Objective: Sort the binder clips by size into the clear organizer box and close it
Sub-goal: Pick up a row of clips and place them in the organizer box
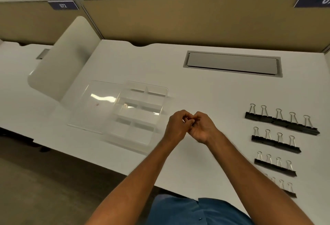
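- The left hand (176,126) and right hand (201,128) meet above the desk (205,91), fingers curled and touching each other.
- A small dark and shiny bit shows between the fingertips where the hands join; it is too small and blurred to tell what it is, so I cannot tell whether either hand grips anything.
- The box (137,112) lies open on the desk just left of the hands, its near right corner close to the left hand but not touching it.
- The box's compartments look empty; dividers split it into several cells.
- The lid (96,103) is folded out flat to the left of the box, farther from the hands.
- The clips lie on the desk well to the right of the hands, in four rows with handles up.
- The far row (282,123) has five of the largest clips.
- The second row (275,143) has four slightly smaller ones.
- The third row (275,166) has four smaller still.
- The near row (284,187) holds the smallest, and is blurred at the frame's edge.
- All rows are apart from both hands; the right forearm passes to their left.
- A grey cable hatch (232,64) is set in the desk behind the hands.
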A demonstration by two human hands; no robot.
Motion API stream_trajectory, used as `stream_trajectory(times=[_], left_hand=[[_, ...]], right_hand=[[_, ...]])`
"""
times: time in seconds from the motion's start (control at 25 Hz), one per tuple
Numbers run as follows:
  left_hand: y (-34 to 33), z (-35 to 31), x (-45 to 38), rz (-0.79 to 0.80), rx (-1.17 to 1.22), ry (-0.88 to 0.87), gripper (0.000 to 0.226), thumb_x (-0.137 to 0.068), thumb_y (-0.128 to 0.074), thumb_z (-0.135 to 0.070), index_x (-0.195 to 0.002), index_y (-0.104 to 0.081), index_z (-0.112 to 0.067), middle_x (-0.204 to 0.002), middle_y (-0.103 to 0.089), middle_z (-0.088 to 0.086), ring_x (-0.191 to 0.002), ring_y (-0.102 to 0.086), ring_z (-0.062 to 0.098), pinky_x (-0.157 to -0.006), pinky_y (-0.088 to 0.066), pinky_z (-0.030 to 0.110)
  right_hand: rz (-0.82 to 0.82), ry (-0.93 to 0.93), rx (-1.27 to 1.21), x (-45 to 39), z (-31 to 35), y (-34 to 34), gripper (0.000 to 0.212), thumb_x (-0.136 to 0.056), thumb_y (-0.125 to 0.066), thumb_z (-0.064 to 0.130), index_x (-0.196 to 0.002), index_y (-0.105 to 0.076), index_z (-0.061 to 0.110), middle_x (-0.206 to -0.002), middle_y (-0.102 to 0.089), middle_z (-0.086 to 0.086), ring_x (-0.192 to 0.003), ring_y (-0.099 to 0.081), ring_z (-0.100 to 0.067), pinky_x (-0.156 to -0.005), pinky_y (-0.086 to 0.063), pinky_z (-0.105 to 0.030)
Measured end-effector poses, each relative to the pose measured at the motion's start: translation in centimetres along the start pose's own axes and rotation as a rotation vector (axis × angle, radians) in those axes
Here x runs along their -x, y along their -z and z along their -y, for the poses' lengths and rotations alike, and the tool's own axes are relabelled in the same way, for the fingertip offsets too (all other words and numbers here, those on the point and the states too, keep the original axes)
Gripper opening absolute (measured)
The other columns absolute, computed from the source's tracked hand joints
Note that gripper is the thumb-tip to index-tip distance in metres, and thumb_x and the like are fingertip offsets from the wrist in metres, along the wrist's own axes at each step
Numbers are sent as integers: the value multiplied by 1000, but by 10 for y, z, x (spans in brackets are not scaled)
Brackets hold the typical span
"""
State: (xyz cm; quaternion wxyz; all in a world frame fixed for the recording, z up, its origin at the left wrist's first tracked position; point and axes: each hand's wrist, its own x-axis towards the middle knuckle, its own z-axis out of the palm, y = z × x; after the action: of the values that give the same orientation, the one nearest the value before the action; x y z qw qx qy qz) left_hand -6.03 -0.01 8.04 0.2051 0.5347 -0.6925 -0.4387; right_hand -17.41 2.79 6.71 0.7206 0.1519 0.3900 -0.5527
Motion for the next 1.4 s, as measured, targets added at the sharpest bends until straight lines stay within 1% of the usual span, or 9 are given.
stream_trajectory(times=[0.32,0.44,0.52,0.64,0.72,0.84,0.96,1.16,1.4], left_hand=[[102,51,-43,-243,15,-147,8,-94,-62,-20,-99,-68,-21,-99,-65,-10,-86,-61,5,-72,-51,19],[145,102,-75,-271,-270,-228,25,-94,-63,-29,-118,-64,-22,-121,-62,-6,-111,-55,11,-95,-51,33],[160,135,-92,-189,-577,-252,50,-93,-59,-45,-137,-52,-21,-145,-49,2,-134,-42,22,-110,-40,42],[161,175,-99,-58,-800,-237,72,-93,-45,-61,-153,-31,-24,-162,-25,6,-149,-22,29,-116,-27,52],[157,187,-95,-43,-813,-225,72,-96,-41,-60,-156,-22,-27,-165,-18,2,-152,-13,26,-119,-22,53],[153,187,-91,-87,-812,-235,67,-98,-40,-52,-157,-23,-25,-165,-19,2,-153,-12,25,-120,-19,51],[151,185,-91,-94,-799,-230,66,-97,-37,-50,-157,-24,-24,-165,-19,2,-153,-12,25,-120,-20,51],[152,188,-91,-83,-774,-238,66,-97,-37,-49,-156,-25,-23,-165,-19,2,-153,-11,24,-120,-21,51],[154,190,-92,-60,-753,-260,66,-97,-39,-49,-156,-25,-24,-165,-20,3,-153,-13,26,-119,-21,53]], right_hand=[[33,-34,-1,-56,1,-81,15,-82,-42,1,-87,-55,7,-76,-53,-8,-59,-50,-15,-47,-42,-21],[-21,20,53,-79,2,-123,16,-84,-42,-1,-87,-57,4,-78,-53,-9,-62,-52,-16,-50,-48,-22],[-66,81,185,-99,0,-147,15,-88,-44,-3,-86,-58,4,-75,-53,-9,-63,-51,-16,-55,-51,-22],[-165,199,542,-133,-9,-172,9,-90,-55,-4,-84,-60,2,-78,-57,-13,-68,-55,-18,-67,-54,-26],[-239,289,994,-153,-19,-177,7,-86,-59,-4,-86,-63,1,-85,-60,-16,-74,-59,-21,-74,-55,-30],[-219,480,1626,-170,-32,-171,16,-88,-59,-2,-97,-71,0,-98,-70,-10,-90,-65,-21,-86,-54,-34],[-137,554,1942,-180,-41,-164,21,-89,-57,-5,-100,-72,4,-110,-70,-8,-104,-64,-22,-89,-51,-29],[-86,600,2016,-192,-42,-150,23,-90,-57,-6,-102,-72,7,-111,-69,-10,-104,-63,-24,-89,-51,-32],[-141,807,1670,-159,-26,-139,29,-92,-50,-6,-96,-72,13,-105,-66,-1,-96,-62,-14,-84,-53,-28]])
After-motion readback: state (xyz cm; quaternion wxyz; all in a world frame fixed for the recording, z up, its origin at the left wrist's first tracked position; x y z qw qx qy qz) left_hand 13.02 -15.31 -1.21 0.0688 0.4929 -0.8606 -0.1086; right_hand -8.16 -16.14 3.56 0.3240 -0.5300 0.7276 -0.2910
